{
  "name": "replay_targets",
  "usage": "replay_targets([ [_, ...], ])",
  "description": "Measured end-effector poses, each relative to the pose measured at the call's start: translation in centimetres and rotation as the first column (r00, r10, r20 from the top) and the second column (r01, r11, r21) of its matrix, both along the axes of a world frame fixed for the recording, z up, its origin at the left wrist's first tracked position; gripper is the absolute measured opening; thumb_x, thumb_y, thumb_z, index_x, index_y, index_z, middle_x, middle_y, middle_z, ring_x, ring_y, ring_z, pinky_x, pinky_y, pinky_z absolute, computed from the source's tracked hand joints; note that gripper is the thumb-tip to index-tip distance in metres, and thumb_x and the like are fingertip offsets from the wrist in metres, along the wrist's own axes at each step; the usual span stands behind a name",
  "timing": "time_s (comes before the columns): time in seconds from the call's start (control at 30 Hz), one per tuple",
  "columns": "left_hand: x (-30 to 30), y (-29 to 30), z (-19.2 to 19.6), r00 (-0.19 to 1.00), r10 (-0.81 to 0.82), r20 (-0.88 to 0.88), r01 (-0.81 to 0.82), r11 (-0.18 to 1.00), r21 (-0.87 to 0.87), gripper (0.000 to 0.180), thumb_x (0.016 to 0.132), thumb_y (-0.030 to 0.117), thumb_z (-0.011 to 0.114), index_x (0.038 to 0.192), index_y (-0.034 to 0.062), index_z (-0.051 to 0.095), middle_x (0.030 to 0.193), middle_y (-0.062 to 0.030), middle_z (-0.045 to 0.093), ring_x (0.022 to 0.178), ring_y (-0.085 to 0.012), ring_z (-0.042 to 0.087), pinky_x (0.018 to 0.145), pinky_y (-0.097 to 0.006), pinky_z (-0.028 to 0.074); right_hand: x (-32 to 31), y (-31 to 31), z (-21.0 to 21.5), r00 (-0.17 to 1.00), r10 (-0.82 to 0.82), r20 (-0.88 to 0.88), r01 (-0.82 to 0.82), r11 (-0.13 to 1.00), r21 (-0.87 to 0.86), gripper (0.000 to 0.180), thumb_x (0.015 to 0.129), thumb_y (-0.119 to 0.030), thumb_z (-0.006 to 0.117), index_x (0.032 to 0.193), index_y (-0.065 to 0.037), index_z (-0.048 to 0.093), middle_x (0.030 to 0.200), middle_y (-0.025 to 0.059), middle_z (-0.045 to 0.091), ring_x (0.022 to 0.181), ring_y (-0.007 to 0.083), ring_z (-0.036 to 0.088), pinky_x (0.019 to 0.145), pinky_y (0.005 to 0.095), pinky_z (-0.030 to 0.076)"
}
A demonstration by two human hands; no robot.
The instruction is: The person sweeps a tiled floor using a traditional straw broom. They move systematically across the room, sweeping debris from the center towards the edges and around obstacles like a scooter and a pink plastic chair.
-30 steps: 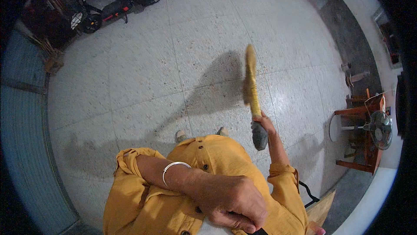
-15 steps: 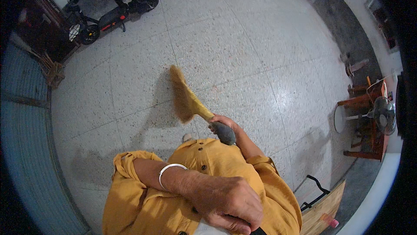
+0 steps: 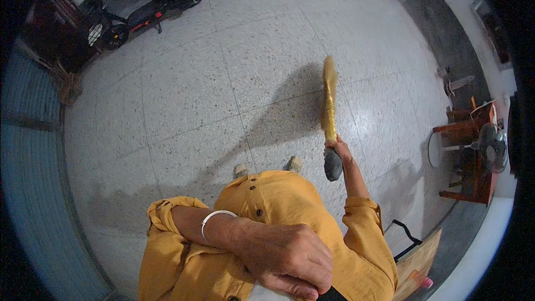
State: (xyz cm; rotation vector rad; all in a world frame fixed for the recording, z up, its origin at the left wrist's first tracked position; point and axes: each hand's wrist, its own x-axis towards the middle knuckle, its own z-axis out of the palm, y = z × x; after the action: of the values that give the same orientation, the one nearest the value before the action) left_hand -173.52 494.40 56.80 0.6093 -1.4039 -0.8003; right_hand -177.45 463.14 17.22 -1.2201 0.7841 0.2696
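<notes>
My right hand [image 3: 343,149] is wrapped round the handle of a short broom [image 3: 330,100], out in front of me to the right. The broom's shaft is yellow, its butt end dark grey. Seen nearly edge-on, its brush head points away from me over the floor, and I cannot tell whether it touches. My left forearm lies across my chest with a silver bangle on the wrist. The fingers of my left hand [image 3: 292,253] are curled closed beside a black strap-like thing [image 3: 332,296]; what they hold, if anything, is hidden.
Speckled floor tiles [image 3: 189,95] spread around my feet. A black electric scooter [image 3: 147,14] stands far left, near a blue corrugated panel [image 3: 30,173]. On the right are a fan [image 3: 493,148] and wooden furniture [image 3: 471,195]. A wooden board [image 3: 421,265] leans near lower right.
My right hand has swung the broom to the right and farther out, turning its head from the left to nearly straight ahead. My left hand stays across my chest.
</notes>
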Motion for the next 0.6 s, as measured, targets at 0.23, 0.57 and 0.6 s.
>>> replay_targets([
  [0.23, -0.7, -2.2, -0.6, 0.989, -0.124, 0.081, 0.128, 0.990, -0.052, 0.015, 0.088, 0.015, 0.055, 0.082, 0.0010, 0.055, 0.066, -0.0081, 0.046, 0.057, -0.0248, 0.050, 0.049, -0.035, 0.038, -4.9, 5.1, 7.9, 0.972, 0.234, -0.035, -0.217, 0.941, 0.259, 0.067, 0.074, -0.015, 0.063, 0.134, -0.017, 0.036, 0.078, 0.0047, 0.054, 0.056, 0.0156, 0.056, 0.047, 0.0303, 0.049],
  [0.57, -1.5, -4.7, -0.2, 0.970, -0.242, -0.002, 0.242, 0.970, -0.010, 0.017, 0.086, 0.016, 0.058, 0.076, 0.0021, 0.057, 0.066, -0.0097, 0.055, 0.060, -0.0280, 0.055, 0.053, -0.036, 0.043, -12.3, -0.5, 8.7, 0.932, 0.291, -0.215, -0.238, 0.941, 0.239, 0.073, 0.075, -0.014, 0.063, 0.139, -0.015, 0.029, 0.082, 0.0066, 0.058, 0.057, 0.0151, 0.056, 0.049, 0.0291, 0.050],
  [0.6, -1.5, -4.8, -0.2, 0.968, -0.250, -0.007, 0.250, 0.968, -0.012, 0.017, 0.086, 0.016, 0.058, 0.076, 0.0020, 0.057, 0.066, -0.0097, 0.055, 0.060, -0.0279, 0.055, 0.053, -0.036, 0.043, -13.0, -2.2, 8.5, 0.937, 0.255, -0.237, -0.204, 0.953, 0.223, 0.073, 0.076, -0.014, 0.063, 0.140, -0.016, 0.027, 0.080, 0.0072, 0.058, 0.057, 0.0154, 0.056, 0.048, 0.0293, 0.050],
])
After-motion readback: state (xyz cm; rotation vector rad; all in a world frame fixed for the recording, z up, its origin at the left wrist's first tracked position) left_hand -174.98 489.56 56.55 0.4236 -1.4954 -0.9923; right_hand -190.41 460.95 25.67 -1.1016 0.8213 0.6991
